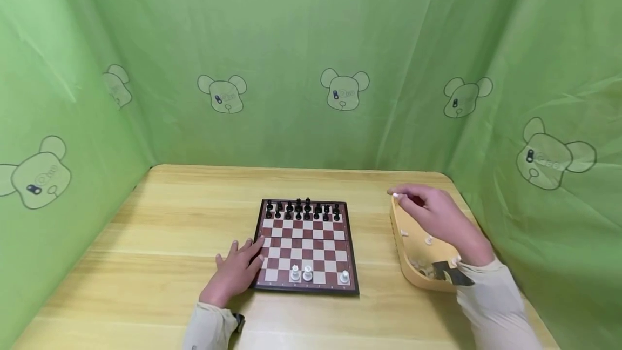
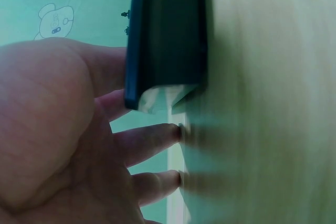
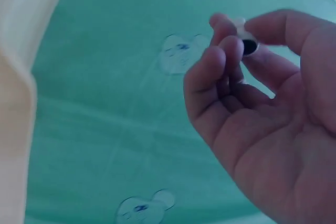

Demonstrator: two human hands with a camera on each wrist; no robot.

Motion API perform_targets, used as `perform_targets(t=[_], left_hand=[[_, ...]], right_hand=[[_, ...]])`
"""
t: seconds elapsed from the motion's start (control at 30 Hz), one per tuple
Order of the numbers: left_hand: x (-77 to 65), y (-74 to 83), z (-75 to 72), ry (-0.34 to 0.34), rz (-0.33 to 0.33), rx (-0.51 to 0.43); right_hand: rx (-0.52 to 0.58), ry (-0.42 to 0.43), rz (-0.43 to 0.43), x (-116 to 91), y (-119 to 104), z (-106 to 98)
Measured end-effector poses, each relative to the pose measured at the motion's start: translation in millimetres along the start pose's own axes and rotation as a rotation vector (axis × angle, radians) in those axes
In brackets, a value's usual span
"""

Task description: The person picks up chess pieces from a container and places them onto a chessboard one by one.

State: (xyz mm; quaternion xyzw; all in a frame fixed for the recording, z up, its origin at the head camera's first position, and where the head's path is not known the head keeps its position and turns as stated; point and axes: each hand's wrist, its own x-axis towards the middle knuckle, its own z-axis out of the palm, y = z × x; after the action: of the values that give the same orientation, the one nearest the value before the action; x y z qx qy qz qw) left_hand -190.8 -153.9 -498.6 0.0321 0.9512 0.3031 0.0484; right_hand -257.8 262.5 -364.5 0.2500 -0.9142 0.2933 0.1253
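My left hand (image 1: 234, 273) lies with fingers spread on the left edge of a red-and-white chessboard (image 1: 297, 243). In the left wrist view, the board's dark side (image 2: 168, 35) lies against the thumb side of that hand. My right hand (image 1: 444, 217) is above the far end of a yellow-orange tray (image 1: 397, 242), pinching a small white chess piece (image 3: 249, 46) with a dark round base. Black chess pieces (image 1: 298, 215) fill two rows at the board's far side. Two white pieces (image 1: 308, 273) stand side by side on the near row, and another white piece (image 1: 344, 276) is at its right corner.
Inside the tray lie loose white pieces (image 1: 428, 240), with others partly hidden under the right forearm. The wooden table (image 1: 194, 204) reaches to green curtains (image 1: 291, 139) at the back and sides.
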Motion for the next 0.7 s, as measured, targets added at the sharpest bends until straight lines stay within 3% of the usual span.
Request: perform_targets(t=[0.23, 0.43, 0.7], left_hand=[[0.6, -2.1, 0.2, -0.003, 0.004, 0.007], [1.4, -3.1, 0.6, -0.003, 0.007, 0.003], [0.2, -3.1, -0.4, -0.006, 0.013, -0.011]], right_hand=[[0.115, 0.158, -0.098, 2, -36, -2], [0.135, 0.350, -0.263, 0, -53, -7], [0.179, 0.449, -0.411, 3, -59, -4]])
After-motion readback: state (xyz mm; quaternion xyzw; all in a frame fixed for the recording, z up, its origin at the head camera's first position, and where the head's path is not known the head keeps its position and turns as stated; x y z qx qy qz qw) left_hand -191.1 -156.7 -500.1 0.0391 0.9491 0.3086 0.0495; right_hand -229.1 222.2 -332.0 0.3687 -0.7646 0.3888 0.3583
